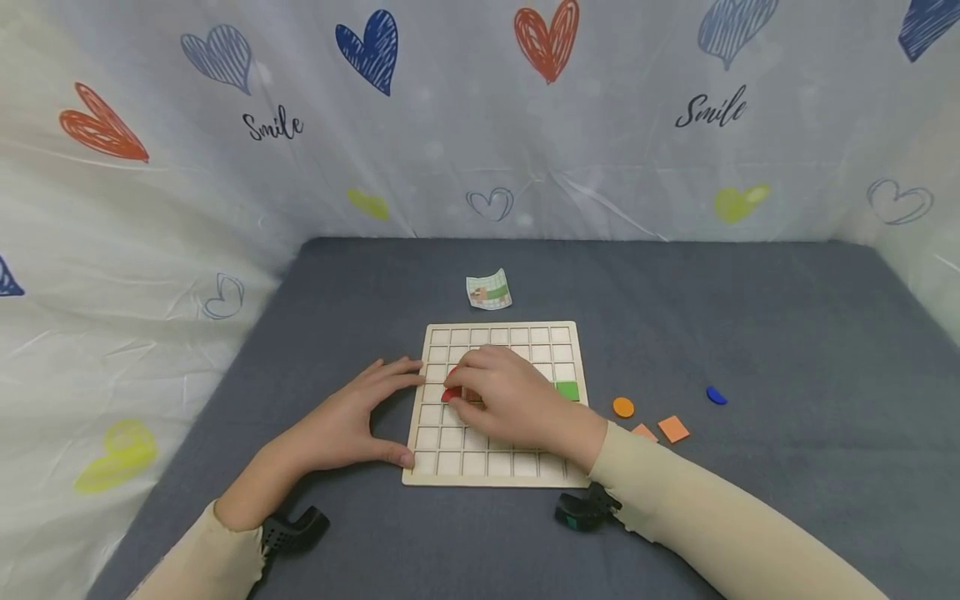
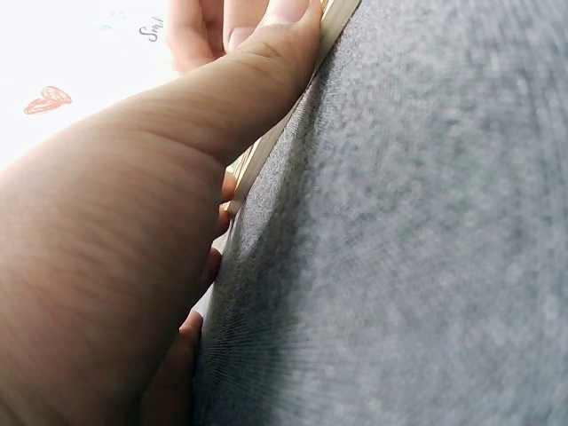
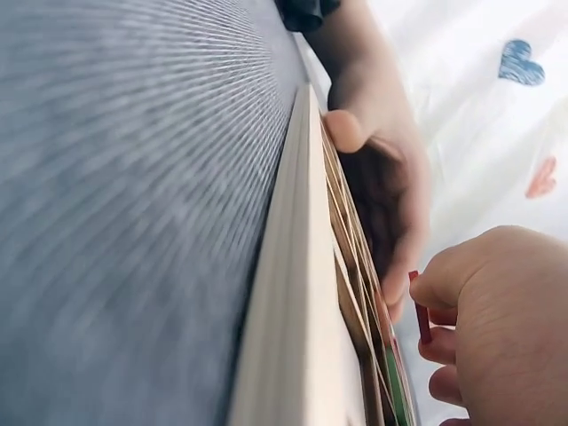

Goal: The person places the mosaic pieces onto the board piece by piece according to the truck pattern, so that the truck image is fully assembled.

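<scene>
The wooden grid board (image 1: 442,458) lies flat on the dark grey cloth, its surface divided into small square cells. My left hand (image 1: 348,421) is at the board's left side, fingers stretched to the upper edge and thumb at the lower left corner. Over the middle of the board, my right hand (image 1: 517,396) pinches a thin red piece (image 3: 422,311) between thumb and fingers; the right wrist view shows it edge-on, just above the board. A green square (image 1: 567,391) sits in a cell near the right edge. The right hand covers several cells.
Right of the board lie an orange disc (image 1: 623,407), an orange square (image 1: 673,429), another orange piece (image 1: 645,432) partly behind the sleeve, and a blue half-round piece (image 1: 716,395). A small picture card (image 1: 489,290) lies beyond the board. A printed curtain (image 1: 450,150) hangs behind.
</scene>
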`<state>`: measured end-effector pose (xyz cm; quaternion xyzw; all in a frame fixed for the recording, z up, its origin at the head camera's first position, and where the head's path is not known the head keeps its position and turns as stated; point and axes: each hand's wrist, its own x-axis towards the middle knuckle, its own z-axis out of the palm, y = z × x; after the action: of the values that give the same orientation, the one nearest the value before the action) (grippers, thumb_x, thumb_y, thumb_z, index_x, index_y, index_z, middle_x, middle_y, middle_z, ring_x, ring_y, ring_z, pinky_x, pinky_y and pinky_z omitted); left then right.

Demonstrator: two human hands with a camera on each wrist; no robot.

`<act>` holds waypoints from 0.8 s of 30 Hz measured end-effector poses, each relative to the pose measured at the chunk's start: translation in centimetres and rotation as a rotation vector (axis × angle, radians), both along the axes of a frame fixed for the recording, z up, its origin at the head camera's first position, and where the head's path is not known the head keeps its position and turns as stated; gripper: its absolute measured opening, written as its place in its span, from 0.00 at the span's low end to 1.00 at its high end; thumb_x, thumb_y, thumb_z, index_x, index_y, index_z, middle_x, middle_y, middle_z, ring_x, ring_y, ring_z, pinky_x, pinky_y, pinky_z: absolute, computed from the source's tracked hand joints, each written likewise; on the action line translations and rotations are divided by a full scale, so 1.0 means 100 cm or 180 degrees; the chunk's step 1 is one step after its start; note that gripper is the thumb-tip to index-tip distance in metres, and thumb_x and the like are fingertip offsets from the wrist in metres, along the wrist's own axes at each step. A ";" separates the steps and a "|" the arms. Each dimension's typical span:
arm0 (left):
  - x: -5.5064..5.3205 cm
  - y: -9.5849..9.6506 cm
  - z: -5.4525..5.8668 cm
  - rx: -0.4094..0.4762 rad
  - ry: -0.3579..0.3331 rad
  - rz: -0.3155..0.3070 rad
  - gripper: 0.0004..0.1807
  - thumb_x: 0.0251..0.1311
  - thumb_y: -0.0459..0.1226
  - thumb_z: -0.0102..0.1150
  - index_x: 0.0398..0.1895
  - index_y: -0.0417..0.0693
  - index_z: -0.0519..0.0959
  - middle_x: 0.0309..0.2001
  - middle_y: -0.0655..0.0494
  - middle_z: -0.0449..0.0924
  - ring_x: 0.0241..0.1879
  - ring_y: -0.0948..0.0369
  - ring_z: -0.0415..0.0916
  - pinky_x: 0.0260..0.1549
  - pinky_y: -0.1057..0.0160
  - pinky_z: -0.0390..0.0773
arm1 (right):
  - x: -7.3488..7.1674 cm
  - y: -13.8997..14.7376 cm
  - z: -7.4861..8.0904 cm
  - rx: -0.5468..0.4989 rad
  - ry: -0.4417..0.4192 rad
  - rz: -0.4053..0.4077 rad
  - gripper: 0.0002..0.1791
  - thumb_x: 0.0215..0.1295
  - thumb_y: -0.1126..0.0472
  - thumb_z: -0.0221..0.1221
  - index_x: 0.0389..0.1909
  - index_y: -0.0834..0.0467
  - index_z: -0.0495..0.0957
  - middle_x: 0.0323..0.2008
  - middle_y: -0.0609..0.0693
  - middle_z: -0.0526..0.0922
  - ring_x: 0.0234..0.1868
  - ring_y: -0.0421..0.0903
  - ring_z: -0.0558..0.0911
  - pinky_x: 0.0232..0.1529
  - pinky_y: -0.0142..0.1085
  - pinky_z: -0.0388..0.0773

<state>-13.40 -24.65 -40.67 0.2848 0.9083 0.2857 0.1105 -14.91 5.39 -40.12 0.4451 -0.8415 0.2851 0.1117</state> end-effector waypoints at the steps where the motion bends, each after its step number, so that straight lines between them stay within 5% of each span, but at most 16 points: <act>1: 0.000 0.000 0.000 -0.0005 -0.0001 -0.0002 0.59 0.43 0.74 0.79 0.82 0.69 0.70 0.85 0.68 0.56 0.87 0.46 0.43 0.81 0.30 0.52 | -0.001 -0.003 -0.001 0.0002 0.0011 0.0012 0.07 0.73 0.61 0.68 0.47 0.53 0.91 0.40 0.41 0.84 0.41 0.41 0.78 0.53 0.38 0.80; 24: -0.002 0.000 -0.002 -0.0014 0.0018 -0.0011 0.60 0.43 0.74 0.79 0.82 0.68 0.70 0.85 0.66 0.57 0.87 0.47 0.44 0.81 0.30 0.52 | -0.009 -0.028 -0.006 0.0352 0.0025 -0.0077 0.07 0.77 0.56 0.68 0.49 0.50 0.91 0.46 0.42 0.87 0.48 0.43 0.84 0.57 0.42 0.82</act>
<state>-13.62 -24.67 -40.86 0.2869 0.9087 0.2827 0.1091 -15.78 2.63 -40.73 0.4414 -0.8609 0.2350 0.0936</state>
